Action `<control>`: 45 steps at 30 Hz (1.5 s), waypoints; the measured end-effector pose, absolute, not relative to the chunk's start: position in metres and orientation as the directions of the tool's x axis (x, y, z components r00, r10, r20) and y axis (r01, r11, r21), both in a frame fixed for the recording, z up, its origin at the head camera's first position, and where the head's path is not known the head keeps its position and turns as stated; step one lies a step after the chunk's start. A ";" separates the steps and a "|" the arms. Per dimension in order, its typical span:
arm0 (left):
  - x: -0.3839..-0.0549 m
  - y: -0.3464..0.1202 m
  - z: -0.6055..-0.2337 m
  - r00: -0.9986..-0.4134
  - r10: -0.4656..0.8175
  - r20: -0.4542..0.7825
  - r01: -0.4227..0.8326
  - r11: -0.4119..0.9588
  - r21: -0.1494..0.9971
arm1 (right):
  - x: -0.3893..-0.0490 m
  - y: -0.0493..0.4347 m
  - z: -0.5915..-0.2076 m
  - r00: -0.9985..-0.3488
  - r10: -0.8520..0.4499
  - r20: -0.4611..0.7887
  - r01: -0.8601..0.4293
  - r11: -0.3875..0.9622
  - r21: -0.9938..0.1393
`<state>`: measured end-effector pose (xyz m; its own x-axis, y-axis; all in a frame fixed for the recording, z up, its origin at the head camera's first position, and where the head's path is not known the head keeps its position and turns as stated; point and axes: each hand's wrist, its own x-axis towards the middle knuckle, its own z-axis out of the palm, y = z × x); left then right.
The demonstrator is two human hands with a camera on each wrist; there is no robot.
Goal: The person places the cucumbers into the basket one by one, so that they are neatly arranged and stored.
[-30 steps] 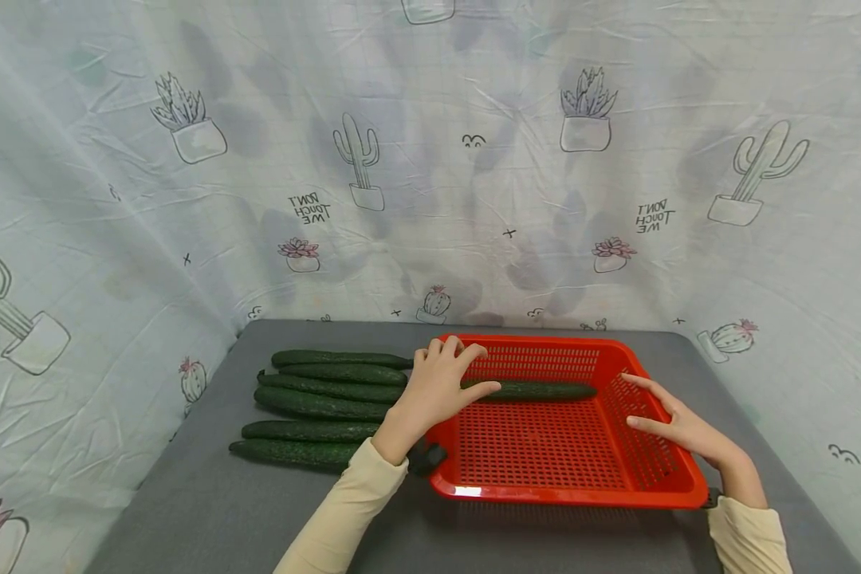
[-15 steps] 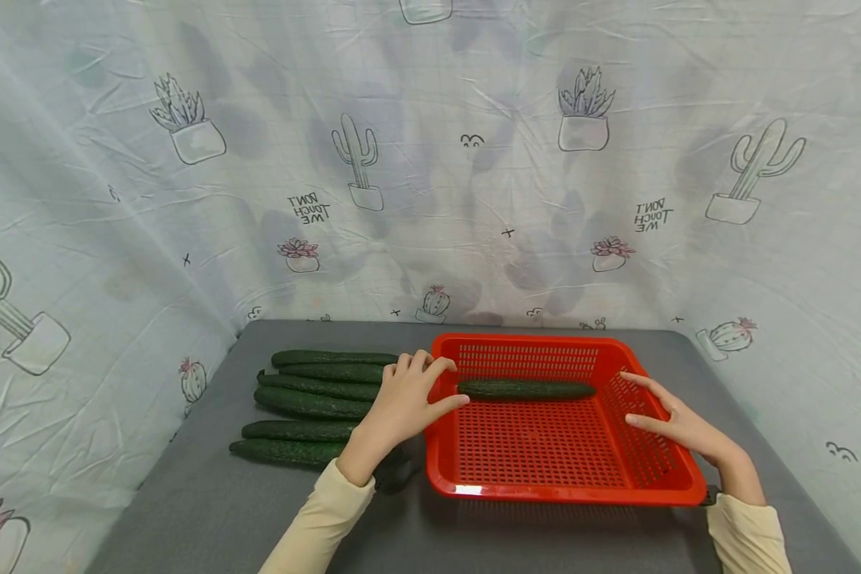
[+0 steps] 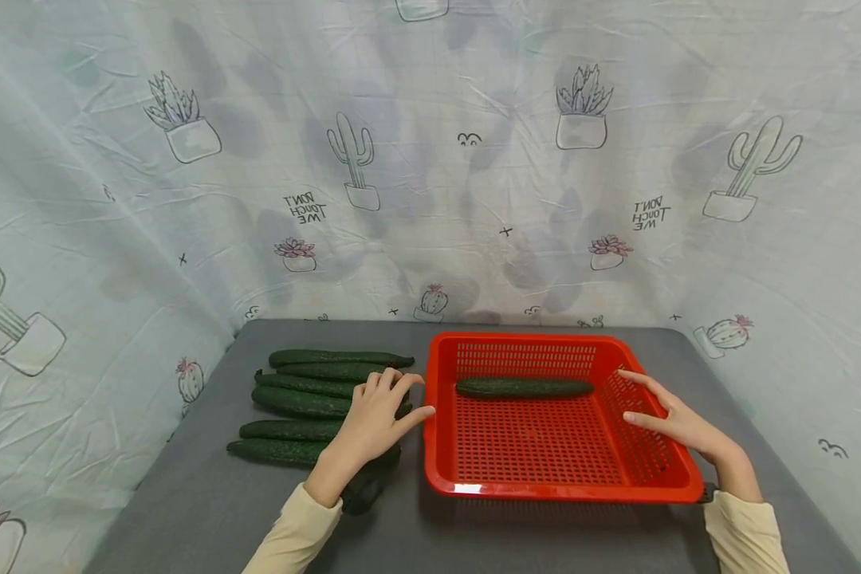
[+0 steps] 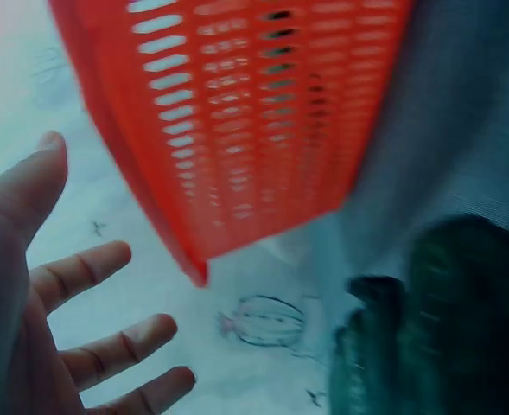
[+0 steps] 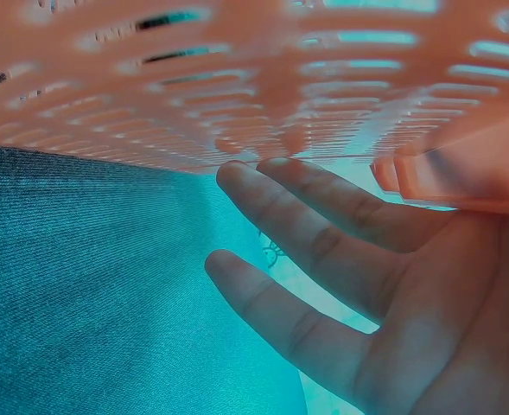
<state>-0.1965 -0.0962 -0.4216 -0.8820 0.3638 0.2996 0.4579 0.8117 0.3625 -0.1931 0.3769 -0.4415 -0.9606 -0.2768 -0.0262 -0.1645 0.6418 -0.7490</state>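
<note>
A red perforated plastic basket stands at the right of the table with one dark green cucumber lying along its far side. My left hand is over the near ends of several cucumbers left of the basket, its thumb apart from the fingers and nothing held. In the left wrist view its fingers spread beside the basket wall. My right hand lies over the basket's right rim, thumb and forefinger extended on the inner side. The right wrist view shows its other fingers outstretched outside, tips right at the wall.
The cucumbers lie roughly parallel on a grey table, stems and tips pointing left and right. A white curtain with cactus drawings encloses the table at the back and both sides.
My left hand has moved left, from over the basket's left end to above the row of cucumbers, uncovering the cucumber in the basket. The right hand keeps its place at the rim.
</note>
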 end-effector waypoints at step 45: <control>-0.156 -0.229 -0.481 -0.958 0.214 0.189 0.256 0.938 0.235 | -0.194 0.378 -0.441 -0.958 -0.287 -0.008 -0.180 0.621 -0.763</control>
